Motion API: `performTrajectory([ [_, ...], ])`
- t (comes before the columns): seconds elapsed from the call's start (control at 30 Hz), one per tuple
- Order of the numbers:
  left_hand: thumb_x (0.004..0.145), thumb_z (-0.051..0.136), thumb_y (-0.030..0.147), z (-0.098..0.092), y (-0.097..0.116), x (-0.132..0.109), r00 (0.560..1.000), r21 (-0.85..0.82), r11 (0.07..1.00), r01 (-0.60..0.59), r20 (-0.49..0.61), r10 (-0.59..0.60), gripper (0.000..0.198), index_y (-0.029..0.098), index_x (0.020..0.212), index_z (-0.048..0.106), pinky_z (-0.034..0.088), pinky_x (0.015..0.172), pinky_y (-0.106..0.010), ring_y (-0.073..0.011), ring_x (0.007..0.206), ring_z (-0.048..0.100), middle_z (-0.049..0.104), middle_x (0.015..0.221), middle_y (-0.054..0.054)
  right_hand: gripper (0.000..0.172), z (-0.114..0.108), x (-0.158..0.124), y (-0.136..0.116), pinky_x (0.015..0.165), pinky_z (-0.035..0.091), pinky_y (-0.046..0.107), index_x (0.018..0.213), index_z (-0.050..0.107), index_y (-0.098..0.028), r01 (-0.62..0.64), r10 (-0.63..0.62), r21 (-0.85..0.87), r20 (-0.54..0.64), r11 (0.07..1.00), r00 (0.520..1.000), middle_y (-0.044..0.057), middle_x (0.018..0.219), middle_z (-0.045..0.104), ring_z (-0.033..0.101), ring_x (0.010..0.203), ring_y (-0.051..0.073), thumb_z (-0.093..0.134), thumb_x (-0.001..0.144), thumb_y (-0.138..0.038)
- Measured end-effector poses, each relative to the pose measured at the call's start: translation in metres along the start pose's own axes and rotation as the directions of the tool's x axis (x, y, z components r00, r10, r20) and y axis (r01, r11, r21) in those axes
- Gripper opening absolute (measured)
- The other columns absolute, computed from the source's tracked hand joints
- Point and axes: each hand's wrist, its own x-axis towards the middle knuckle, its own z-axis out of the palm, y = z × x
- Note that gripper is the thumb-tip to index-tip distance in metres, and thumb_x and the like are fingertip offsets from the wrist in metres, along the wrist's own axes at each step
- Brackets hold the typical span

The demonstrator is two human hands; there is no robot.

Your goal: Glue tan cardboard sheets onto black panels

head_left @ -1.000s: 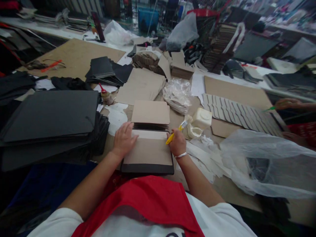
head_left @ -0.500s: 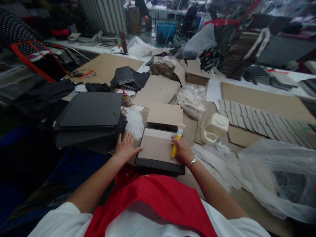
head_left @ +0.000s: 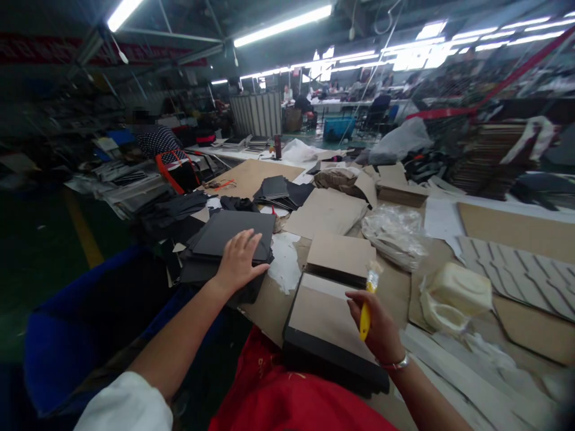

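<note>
Faces a cluttered surface [head_left: 263, 311] in a workshop. At the near edge, holds a yellow brush [head_left: 365, 317] in the right hand [head_left: 381, 329], with fingers closed around the handle and bristles up, at the right side of a tan board [head_left: 326, 317] on a dark stack [head_left: 330, 359]. Holds the left hand [head_left: 240, 260] at black sheets [head_left: 224, 227] near the left edge, with fingers slightly spread; cannot tell whether touching. Farther from the near edge, has tan cards [head_left: 339, 254], then a crumpled plastic bag [head_left: 395, 233]. Has ceiling lights [head_left: 283, 27] far beyond.
</note>
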Motion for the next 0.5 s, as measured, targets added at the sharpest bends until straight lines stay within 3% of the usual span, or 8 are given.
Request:
performTrajectory([
  [0.07,0.072,0.065,0.039,0.011,-0.002,0.008,0.993,-0.007,0.999,0.044,0.109,-0.043,0.056,0.015,0.121,0.051,0.043,0.089,-0.039,-0.0278,0.106,0.053,0.059,0.115,-0.014,0.018,0.001,0.001,-0.005,0.059,0.052,0.024,0.100,0.056,-0.020,-0.031,0.030,0.040,0.010,0.999,0.999,0.004,0.080,0.067,0.065,0.065,0.014,0.053,0.086,-0.031],
  [0.13,0.073,0.061,0.032,0.018,-0.003,0.011,0.984,-0.049,0.992,0.115,0.145,-0.107,0.046,0.015,0.116,0.056,0.045,0.085,-0.037,-0.0257,0.097,0.057,0.063,0.104,-0.012,0.017,0.000,0.001,-0.005,0.061,0.053,0.026,0.099,0.055,-0.020,-0.074,0.073,0.073,0.022,0.995,0.997,0.005,0.082,0.067,0.065,0.067,0.015,0.053,0.086,-0.032],
  [0.27,0.075,0.054,0.030,0.014,-0.016,0.014,0.949,-0.351,0.882,0.313,0.146,-0.279,0.023,0.017,0.090,0.066,0.049,0.075,-0.030,-0.0188,0.079,0.061,0.067,0.086,-0.005,0.018,0.006,0.002,-0.001,0.065,0.054,0.029,0.098,0.053,-0.021,-0.162,0.157,0.193,0.043,0.968,0.987,0.006,0.088,0.068,0.067,0.074,0.016,0.054,0.085,-0.034],
  [0.33,0.076,0.053,0.032,0.005,-0.020,0.014,0.916,-0.446,0.808,0.386,0.078,-0.394,0.021,0.016,0.081,0.066,0.049,0.068,-0.028,-0.0170,0.071,0.061,0.067,0.077,-0.004,0.019,0.012,0.006,-0.003,0.067,0.054,0.029,0.100,0.051,-0.021,-0.205,0.193,0.284,0.071,0.937,0.979,0.007,0.092,0.067,0.067,0.076,0.016,0.054,0.086,-0.034],
  [0.4,0.078,0.052,0.030,-0.004,-0.012,0.008,0.907,-0.426,0.846,0.322,-0.119,-0.405,0.019,0.016,0.080,0.064,0.049,0.071,-0.029,-0.0171,0.073,0.061,0.065,0.077,-0.004,0.020,0.019,0.010,-0.012,0.068,0.055,0.029,0.102,0.049,-0.021,-0.242,0.220,0.380,0.100,0.893,0.970,0.007,0.098,0.065,0.067,0.078,0.015,0.053,0.087,-0.033],
  [0.43,0.079,0.052,0.028,-0.007,-0.002,0.002,0.919,-0.382,0.896,0.226,-0.220,-0.326,0.017,0.016,0.082,0.063,0.049,0.076,-0.030,-0.0174,0.078,0.061,0.065,0.081,-0.005,0.021,0.022,0.012,-0.019,0.068,0.055,0.029,0.103,0.048,-0.022,-0.259,0.236,0.427,0.109,0.866,0.966,0.007,0.102,0.064,0.067,0.079,0.015,0.052,0.087,-0.034],
  [0.5,0.080,0.054,0.024,-0.007,0.029,-0.016,0.950,-0.295,0.953,-0.070,-0.311,-0.027,0.013,0.018,0.087,0.063,0.047,0.084,-0.032,-0.0177,0.087,0.060,0.065,0.089,-0.007,0.024,0.025,0.013,-0.030,0.067,0.056,0.029,0.106,0.045,-0.023,-0.306,0.288,0.520,0.117,0.798,0.950,0.008,0.111,0.060,0.067,0.079,0.014,0.051,0.087,-0.036],
])
